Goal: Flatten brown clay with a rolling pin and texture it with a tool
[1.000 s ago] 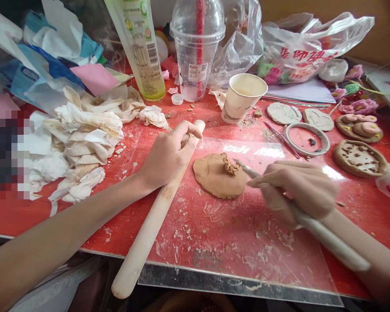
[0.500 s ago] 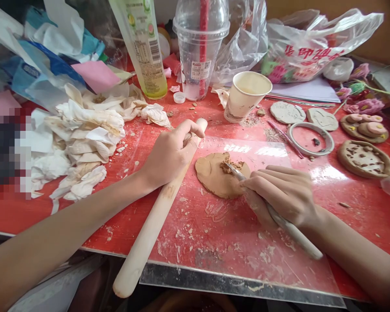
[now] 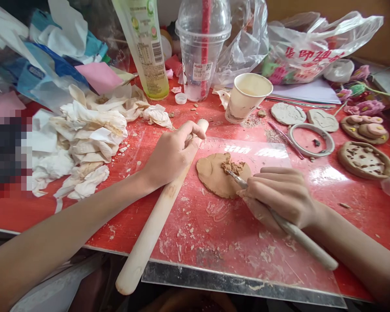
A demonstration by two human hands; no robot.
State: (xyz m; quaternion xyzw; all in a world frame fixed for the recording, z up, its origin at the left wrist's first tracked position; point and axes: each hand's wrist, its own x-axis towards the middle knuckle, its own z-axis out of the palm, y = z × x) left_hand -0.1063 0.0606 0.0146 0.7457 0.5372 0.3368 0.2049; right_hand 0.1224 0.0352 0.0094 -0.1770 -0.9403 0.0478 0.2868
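A flat, rounded slab of brown clay (image 3: 211, 175) lies on a clear plastic sheet (image 3: 221, 242) over the red table. My right hand (image 3: 279, 197) is closed around a long-handled clay tool (image 3: 307, 242), whose metal tip touches a rough, torn-up patch of clay (image 3: 232, 165) on the slab's upper right. Left of the slab, a pale wooden rolling pin (image 3: 156, 229) lies slantwise, its near end jutting past the table edge. My left hand (image 3: 172, 154) rests on its upper part with curled fingers wrapped over it.
Crumpled tissues (image 3: 91, 130) heap at the left. Behind stand a tall bottle (image 3: 146, 52), a plastic cup with a red straw (image 3: 195, 47) and a paper cup (image 3: 248, 97). A grey ring (image 3: 326, 149), a round clay dish (image 3: 364, 160) and other clay pieces lie at the right.
The tool's handle end has swung slightly right and down in my right hand, while its tip stays at the rough patch. My left hand stays on the rolling pin. The view has shifted slightly.
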